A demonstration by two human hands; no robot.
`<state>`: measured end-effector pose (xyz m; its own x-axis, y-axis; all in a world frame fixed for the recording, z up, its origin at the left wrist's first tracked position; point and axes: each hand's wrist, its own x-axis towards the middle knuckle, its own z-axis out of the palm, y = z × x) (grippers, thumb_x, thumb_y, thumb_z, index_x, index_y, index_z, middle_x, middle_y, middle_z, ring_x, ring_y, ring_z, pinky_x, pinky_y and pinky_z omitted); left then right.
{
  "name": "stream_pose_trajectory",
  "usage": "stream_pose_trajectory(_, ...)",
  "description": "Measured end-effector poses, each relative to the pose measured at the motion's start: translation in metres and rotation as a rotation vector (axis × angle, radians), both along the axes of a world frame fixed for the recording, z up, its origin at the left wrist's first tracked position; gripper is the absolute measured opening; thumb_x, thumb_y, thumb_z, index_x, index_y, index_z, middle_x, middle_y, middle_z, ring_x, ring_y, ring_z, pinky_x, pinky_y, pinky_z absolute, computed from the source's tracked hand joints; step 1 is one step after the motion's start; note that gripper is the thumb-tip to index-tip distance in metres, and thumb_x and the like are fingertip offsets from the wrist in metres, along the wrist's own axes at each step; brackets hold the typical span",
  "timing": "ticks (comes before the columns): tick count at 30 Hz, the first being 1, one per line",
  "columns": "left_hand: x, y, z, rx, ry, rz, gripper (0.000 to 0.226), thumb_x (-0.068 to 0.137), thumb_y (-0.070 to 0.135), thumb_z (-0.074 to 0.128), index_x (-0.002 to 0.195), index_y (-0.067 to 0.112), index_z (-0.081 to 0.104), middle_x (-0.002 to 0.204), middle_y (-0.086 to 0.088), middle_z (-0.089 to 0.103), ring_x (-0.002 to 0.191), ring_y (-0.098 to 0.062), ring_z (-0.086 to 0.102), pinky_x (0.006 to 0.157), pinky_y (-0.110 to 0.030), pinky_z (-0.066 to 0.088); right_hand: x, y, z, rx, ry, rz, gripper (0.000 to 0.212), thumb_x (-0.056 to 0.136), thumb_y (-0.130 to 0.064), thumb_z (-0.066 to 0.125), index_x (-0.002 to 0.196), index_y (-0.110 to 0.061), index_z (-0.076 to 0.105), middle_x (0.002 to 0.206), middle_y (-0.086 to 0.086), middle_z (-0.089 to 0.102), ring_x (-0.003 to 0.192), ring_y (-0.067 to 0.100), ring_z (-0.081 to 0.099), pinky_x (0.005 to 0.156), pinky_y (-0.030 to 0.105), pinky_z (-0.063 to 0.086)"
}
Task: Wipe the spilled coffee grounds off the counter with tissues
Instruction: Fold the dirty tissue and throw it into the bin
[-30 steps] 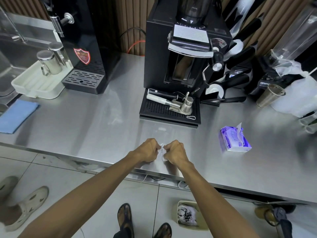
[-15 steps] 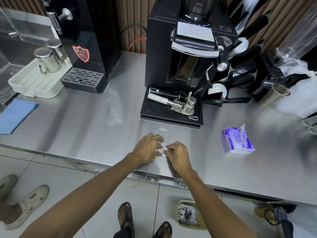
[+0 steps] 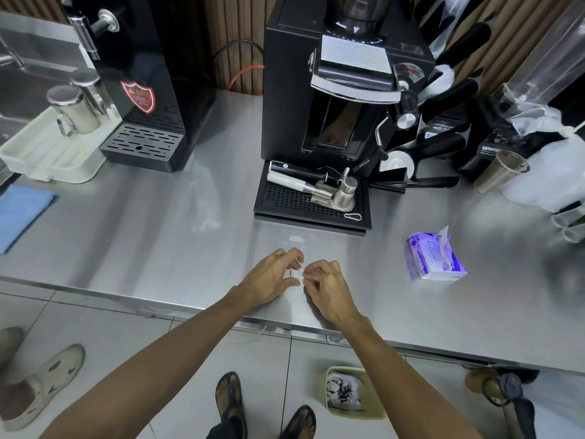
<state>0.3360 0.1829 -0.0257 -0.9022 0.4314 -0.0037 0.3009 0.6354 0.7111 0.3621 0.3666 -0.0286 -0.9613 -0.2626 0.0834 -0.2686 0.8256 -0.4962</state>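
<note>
Fingers loosen since a second ago: left hand [image 3: 270,277] and right hand [image 3: 330,289] each pinch the small tissue wad [image 3: 296,274] on the tabletop [image 3: 158,248]. No grounds visible; wiping judged near done.

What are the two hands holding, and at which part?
A small white tissue, pinched at its left side by the left hand and at its right side by the right hand.
</note>
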Motion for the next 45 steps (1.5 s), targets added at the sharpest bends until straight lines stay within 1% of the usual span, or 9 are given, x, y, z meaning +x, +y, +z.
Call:
stream_pose_trajectory(4,0.000,0.000,-0.001,-0.031,0.005,-0.017,0.038,0.087,0.026,0.071,0.122,0.024,0.057,0.104,0.000,0.059,0.095,-0.010,0.054,0.091,-0.024,0.045,-0.005,0.001,0.007,-0.082,-0.062,-0.061,0.013,0.086,-0.018,0.070,0.098,-0.015,0.075,0.099,-0.004,0.071,0.094,0.014,0.050,0.078,0.013,0.037)
stream_pose_trajectory(8,0.001,0.001,-0.004,-0.015,0.008,-0.009,0.034,0.087,0.027,0.070,0.118,0.021,0.058,0.103,-0.003,0.062,0.091,-0.011,0.055,0.089,-0.028,0.049,-0.002,-0.001,0.014,-0.070,-0.095,-0.021,0.039,0.083,-0.029,0.066,0.120,-0.019,0.065,0.104,-0.004,0.068,0.092,0.009,0.043,0.081,0.020,0.042)
stream_pose_trajectory(12,0.001,0.001,-0.007,-0.043,0.003,0.019,0.027,0.089,0.028,0.068,0.114,0.020,0.059,0.102,-0.006,0.064,0.089,-0.017,0.057,0.085,-0.035,0.052,0.000,0.003,0.010,0.016,-0.076,0.038,0.047,0.084,-0.044,0.067,0.124,-0.020,0.064,0.104,-0.003,0.065,0.097,0.013,0.046,0.080,0.021,0.043)
stream_pose_trajectory(21,0.002,-0.001,-0.009,-0.090,0.138,-0.070,0.019,0.095,0.024,0.060,0.107,0.017,0.073,0.095,-0.004,0.071,0.094,-0.016,0.059,0.081,-0.029,0.050,-0.002,-0.003,0.013,0.050,-0.059,0.042,0.032,0.090,-0.038,0.063,0.118,-0.024,0.068,0.096,0.001,0.064,0.096,0.015,0.046,0.076,0.031,0.049)
stream_pose_trajectory(26,0.003,-0.006,-0.011,-0.086,0.261,-0.168,0.019,0.097,0.018,0.057,0.106,0.018,0.075,0.107,0.006,0.071,0.092,-0.013,0.059,0.084,-0.024,0.051,-0.003,-0.003,0.011,0.062,-0.067,0.052,0.027,0.094,-0.034,0.059,0.115,-0.022,0.070,0.095,0.002,0.062,0.094,0.015,0.045,0.076,0.032,0.050)
stream_pose_trajectory(31,0.005,-0.007,-0.012,-0.029,0.181,-0.123,0.018,0.093,0.021,0.064,0.101,0.007,0.072,0.103,0.004,0.059,0.093,-0.007,0.058,0.087,-0.027,0.049,-0.003,-0.007,0.009,0.069,-0.066,0.042,0.024,0.094,-0.028,0.057,0.113,-0.022,0.070,0.094,0.001,0.060,0.091,0.016,0.047,0.075,0.030,0.048)
stream_pose_trajectory(34,0.004,-0.006,-0.012,-0.067,0.225,-0.114,0.018,0.092,0.021,0.065,0.101,0.008,0.073,0.105,0.001,0.064,0.098,-0.014,0.059,0.090,-0.027,0.049,-0.005,-0.009,0.010,0.071,-0.076,0.030,0.023,0.093,-0.025,0.056,0.110,-0.020,0.072,0.094,0.001,0.060,0.090,0.016,0.049,0.075,0.030,0.049)
stream_pose_trajectory(40,0.003,0.000,-0.005,-0.111,0.209,-0.041,0.020,0.092,0.028,0.065,0.097,0.009,0.072,0.091,-0.002,0.071,0.089,-0.018,0.058,0.078,-0.025,0.046,-0.005,-0.013,0.010,0.036,-0.075,0.011,0.020,0.091,-0.020,0.058,0.103,-0.016,0.073,0.091,0.004,0.059,0.088,0.018,0.053,0.073,0.030,0.049)
stream_pose_trajectory(45,0.001,0.001,-0.006,-0.133,0.187,-0.018,0.019,0.091,0.026,0.066,0.103,0.012,0.073,0.093,0.000,0.071,0.093,-0.016,0.056,0.079,-0.020,0.042,-0.003,-0.003,0.014,0.069,-0.108,0.053,0.025,0.090,-0.022,0.059,0.112,-0.021,0.071,0.096,0.002,0.056,0.095,0.017,0.047,0.078,0.030,0.049)
